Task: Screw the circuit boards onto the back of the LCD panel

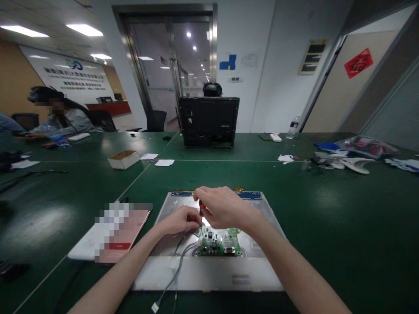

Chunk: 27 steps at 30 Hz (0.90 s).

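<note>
My right hand (224, 206) is wrapped around a small screwdriver (201, 211) with a red and black handle. The screwdriver stands nearly upright, its tip near the upper left corner of a green circuit board (220, 242). Close to that tip, the fingers of my left hand (181, 219) are pinched together; whatever is between them is hidden. Under both hands lies a flat silvery metal panel (209, 277) with blue strips (252, 195) along its far edge. Dark cables (178, 270) run from the board's left side toward me, ending in a white connector (155, 307).
Left of the panel lie a white item (88, 240) and a pink booklet (131, 237), partly blurred. A dark display unit (209, 122) stands ahead, with an open box (123, 160) to its left. Loose parts (330, 160) lie at right. Another person (70, 115) sits far left.
</note>
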Each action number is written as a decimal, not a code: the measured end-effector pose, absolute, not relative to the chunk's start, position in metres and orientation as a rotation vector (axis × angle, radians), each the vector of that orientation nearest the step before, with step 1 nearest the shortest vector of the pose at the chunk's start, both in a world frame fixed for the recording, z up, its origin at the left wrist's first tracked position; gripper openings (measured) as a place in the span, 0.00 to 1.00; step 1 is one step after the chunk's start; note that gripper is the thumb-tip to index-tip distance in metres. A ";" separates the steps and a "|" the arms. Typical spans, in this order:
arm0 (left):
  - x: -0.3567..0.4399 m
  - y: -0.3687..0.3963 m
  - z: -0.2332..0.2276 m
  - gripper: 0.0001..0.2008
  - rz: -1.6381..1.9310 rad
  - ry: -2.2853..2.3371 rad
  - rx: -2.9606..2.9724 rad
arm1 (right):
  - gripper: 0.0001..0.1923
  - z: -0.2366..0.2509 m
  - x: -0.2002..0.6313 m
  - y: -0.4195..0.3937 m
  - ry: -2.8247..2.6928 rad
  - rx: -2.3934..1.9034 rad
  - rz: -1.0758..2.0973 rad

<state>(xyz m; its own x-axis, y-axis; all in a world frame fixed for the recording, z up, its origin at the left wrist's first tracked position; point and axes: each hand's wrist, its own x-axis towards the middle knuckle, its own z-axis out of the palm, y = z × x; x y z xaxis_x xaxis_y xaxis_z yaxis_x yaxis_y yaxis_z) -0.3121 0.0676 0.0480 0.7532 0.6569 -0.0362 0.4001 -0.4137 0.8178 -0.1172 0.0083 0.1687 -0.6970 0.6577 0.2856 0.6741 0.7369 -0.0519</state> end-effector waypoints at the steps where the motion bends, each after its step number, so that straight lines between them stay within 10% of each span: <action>1: -0.312 0.067 0.048 0.03 0.362 0.799 2.058 | 0.12 0.169 -0.118 0.008 -2.661 -1.044 -0.089; 27: -0.311 0.066 0.051 0.02 0.360 0.807 2.099 | 0.09 0.171 -0.120 0.008 -2.653 -1.122 -0.132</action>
